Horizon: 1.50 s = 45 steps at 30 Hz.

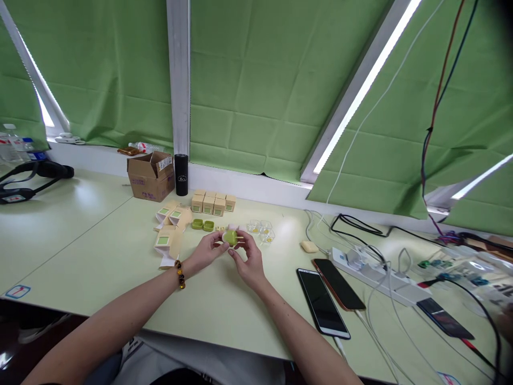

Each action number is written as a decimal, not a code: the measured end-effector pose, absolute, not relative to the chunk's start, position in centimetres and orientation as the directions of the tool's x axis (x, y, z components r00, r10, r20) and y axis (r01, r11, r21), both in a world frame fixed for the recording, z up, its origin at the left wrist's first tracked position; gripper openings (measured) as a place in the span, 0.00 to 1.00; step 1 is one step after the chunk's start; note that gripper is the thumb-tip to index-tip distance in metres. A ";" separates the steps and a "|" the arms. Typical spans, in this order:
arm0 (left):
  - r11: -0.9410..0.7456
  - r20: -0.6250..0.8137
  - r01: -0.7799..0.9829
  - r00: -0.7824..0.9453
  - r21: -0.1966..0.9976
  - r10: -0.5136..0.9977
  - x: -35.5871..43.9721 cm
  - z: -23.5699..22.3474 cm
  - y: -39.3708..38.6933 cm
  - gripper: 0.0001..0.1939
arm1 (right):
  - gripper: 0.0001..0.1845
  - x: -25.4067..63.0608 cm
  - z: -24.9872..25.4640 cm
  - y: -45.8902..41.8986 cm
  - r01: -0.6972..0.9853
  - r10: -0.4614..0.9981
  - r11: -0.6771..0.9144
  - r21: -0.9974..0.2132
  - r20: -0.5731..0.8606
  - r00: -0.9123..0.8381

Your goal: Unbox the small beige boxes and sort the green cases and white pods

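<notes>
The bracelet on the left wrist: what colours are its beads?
Dark brown or black, mixed with amber-yellow, on the bracelet; seen in the head view.

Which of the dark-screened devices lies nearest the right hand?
The white-framed phone. The orange-edged phone beside it and the dark device by the power strip both lie farther from the right hand.
</notes>
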<state>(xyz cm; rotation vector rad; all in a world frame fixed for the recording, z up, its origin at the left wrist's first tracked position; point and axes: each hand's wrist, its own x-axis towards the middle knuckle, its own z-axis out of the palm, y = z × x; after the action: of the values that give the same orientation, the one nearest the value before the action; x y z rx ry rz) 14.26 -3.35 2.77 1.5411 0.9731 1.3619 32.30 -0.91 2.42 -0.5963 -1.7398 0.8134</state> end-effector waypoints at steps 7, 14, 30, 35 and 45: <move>-0.369 0.429 0.435 -0.045 0.822 0.902 14.1 2.5 -3.5 0.20 | 0.23 31.9 2.3 -0.7 -0.117 0.804 0.454 -0.883 0.463 -0.372; -0.415 0.556 0.551 -0.109 0.724 0.824 14.4 3.1 -4.3 0.17 | 0.23 31.7 2.3 -0.1 -0.325 0.855 0.244 -0.914 0.361 -0.373; -0.515 0.779 0.827 0.166 0.224 0.605 14.2 3.5 -5.0 0.18 | 0.25 32.0 2.3 -0.4 -0.392 0.853 0.069 -0.917 0.258 -0.453; -0.495 0.750 0.855 0.224 0.154 0.622 14.6 3.7 -5.6 0.22 | 0.26 31.5 1.9 -0.4 -0.333 0.868 0.115 -0.936 0.258 -0.424; -0.511 0.696 0.859 0.344 0.038 0.630 14.7 3.9 -5.6 0.19 | 0.27 31.3 1.9 -0.8 -0.245 0.848 0.265 -0.933 0.346 -0.402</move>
<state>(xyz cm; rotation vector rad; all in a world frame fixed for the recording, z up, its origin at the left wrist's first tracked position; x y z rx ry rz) 14.69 -5.61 3.86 2.8353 1.6414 1.1850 31.34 -0.81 1.92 -0.5853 -1.5191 1.3508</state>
